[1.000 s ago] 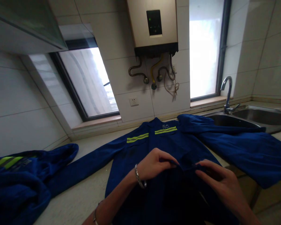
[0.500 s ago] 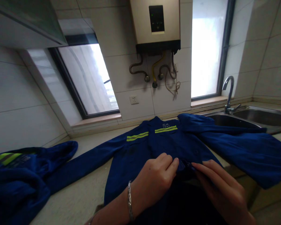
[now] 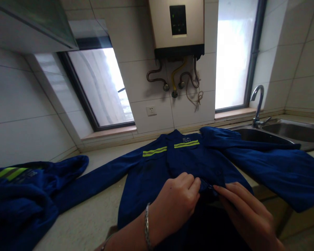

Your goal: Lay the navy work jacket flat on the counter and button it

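The blue jacket is spread on the pale countertop, its collar laid toward the tiled wall and its lower front lifted near the counter's front edge. Two yellow-green reflective strips are seen across its chest, and one sleeve is stretched out to the left.

The jacket's fabric is gripped by both hands at the lower front. The left hand, by which a silver bracelet is worn at the wrist, is closed on the cloth, its fingers curled and its fingertips hidden. By the right hand the same edge is pinched just beside it, the forefinger laid along the cloth and the thumb hidden from view. Only a short fold of bunched fabric is left visible between them; its details are blurred by the dim light.

Compared with one second ago, the left hand is rolled over: its back and knuckles are now shown, where thumb and fingers were seen pinching. The right hand's thumb, seen then, is now covered, and the gap between the hands is narrowed. Since half a second ago little is altered; nearly the same grip is kept, and the view is shifted slightly.

A second blue garment is heaped at the left, and more blue fabric is draped at the right, in front of the sink; both are left unmoved.
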The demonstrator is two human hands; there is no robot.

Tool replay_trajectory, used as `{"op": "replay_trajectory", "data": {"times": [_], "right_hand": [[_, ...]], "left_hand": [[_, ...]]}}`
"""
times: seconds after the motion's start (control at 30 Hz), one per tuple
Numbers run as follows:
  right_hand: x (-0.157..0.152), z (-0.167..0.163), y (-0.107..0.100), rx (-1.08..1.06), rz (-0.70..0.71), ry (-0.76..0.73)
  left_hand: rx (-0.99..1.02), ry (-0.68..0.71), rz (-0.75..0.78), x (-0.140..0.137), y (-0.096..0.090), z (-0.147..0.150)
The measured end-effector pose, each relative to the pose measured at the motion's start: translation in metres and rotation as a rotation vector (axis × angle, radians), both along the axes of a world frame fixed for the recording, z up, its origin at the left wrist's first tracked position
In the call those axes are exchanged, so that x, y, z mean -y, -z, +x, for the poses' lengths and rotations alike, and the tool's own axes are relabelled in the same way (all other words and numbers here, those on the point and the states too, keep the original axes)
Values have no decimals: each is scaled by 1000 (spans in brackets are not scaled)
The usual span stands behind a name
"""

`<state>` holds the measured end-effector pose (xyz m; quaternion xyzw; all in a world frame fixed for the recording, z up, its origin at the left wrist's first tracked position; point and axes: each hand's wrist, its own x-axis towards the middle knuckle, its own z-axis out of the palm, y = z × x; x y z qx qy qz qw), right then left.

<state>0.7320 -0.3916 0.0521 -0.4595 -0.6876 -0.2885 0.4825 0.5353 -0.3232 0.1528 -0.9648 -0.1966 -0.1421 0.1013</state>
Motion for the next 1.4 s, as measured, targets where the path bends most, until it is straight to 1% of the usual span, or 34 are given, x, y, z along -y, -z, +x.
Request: {"op": "replay_trajectory", "data": {"times": [0.3, 0.43, 0.6, 0.77, 0.93, 1.2, 1.3, 1.4], "right_hand": [[1, 2, 0, 33, 0, -11], [0, -1, -2, 28, -4, -37], [-1, -6, -6, -29, 14, -59], [-1, -8, -12, -42, 14, -53], [0, -8, -14, -34, 6, -49], [-1, 0, -5, 55, 35, -12], [0, 0, -10, 68, 38, -21], [3, -2, -19, -8, 4, -48]], "left_hand": [[-40, -19, -25, 1, 0, -2], [-70, -42, -37, 2, -2, -2], [-86, -49, -59, 4, -4, -3], [-76, -49, -80, 4, -7, -3], [-60, -24, -55, 7, -5, -3], [-61, 0, -1, 5, -3, -4], [-50, 60, 31, 5, -4, -3], [-62, 109, 49, 9, -4, -3]]}}
